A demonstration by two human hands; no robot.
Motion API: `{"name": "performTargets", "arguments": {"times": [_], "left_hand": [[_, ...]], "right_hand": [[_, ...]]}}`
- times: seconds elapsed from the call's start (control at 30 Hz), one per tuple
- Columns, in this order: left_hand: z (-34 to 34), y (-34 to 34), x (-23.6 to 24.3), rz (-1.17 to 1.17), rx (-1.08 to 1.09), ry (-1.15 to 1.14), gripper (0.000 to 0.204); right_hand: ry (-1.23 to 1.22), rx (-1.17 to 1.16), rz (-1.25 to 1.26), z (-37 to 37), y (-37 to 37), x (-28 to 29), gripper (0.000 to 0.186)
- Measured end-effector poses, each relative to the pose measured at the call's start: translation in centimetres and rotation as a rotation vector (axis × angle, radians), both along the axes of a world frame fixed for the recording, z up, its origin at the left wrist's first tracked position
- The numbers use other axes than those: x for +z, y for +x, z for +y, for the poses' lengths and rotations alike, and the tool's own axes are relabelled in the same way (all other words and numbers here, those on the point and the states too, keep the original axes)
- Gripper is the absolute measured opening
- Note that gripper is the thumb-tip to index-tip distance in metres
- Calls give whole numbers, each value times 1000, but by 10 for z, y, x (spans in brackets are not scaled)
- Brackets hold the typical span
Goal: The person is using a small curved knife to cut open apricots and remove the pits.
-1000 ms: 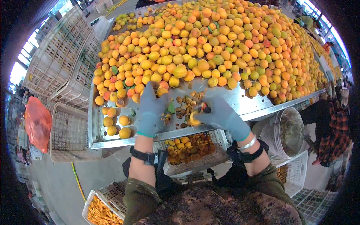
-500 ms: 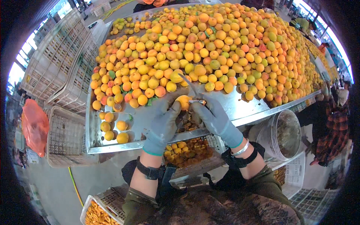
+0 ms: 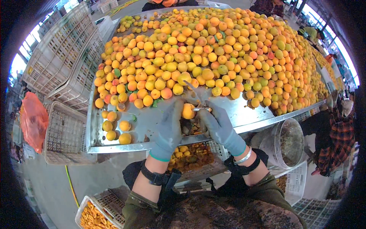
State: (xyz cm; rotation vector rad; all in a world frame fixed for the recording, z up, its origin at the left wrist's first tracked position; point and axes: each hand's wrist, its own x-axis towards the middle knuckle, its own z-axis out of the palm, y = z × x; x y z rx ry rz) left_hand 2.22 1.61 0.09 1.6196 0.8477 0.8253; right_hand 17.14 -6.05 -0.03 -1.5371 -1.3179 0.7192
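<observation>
- Fingers of the gloved left hand are closing narrowly on one orange fruit, which is resting against their inner side and facing the right hand.
- Right-hand fingers are closing on a slim knife; its blade is pointing up and away past the fruit, and a short pale bar with an orange end is lying across, just beside the fruit's right side.
- That fruit is sitting between the two hands, above the near part of the metal surface; whether the blade is cutting into it, the view is not telling clearly.
- Nearer the person, dark scraps are lying between the gloves, close to the surface's front edge.
- Beyond the fingers, a broad heap of fruit is covering most of the surface, its near edge lying apart from the held fruit.
- Left of the left hand, a small group of loose fruits is resting near the corner.
- Below the front edge, a crate is holding more fruit under the forearms.
- Right of the right hand, a pale bucket is leaning beside the surface.
</observation>
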Motion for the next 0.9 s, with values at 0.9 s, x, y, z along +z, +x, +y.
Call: {"name": "performTargets", "arguments": {"times": [0.9], "left_hand": [[-3, 5, -33, -356, 54, -92, 43]], "right_hand": [[5, -15, -273, -2, -24, 1, 33]]}}
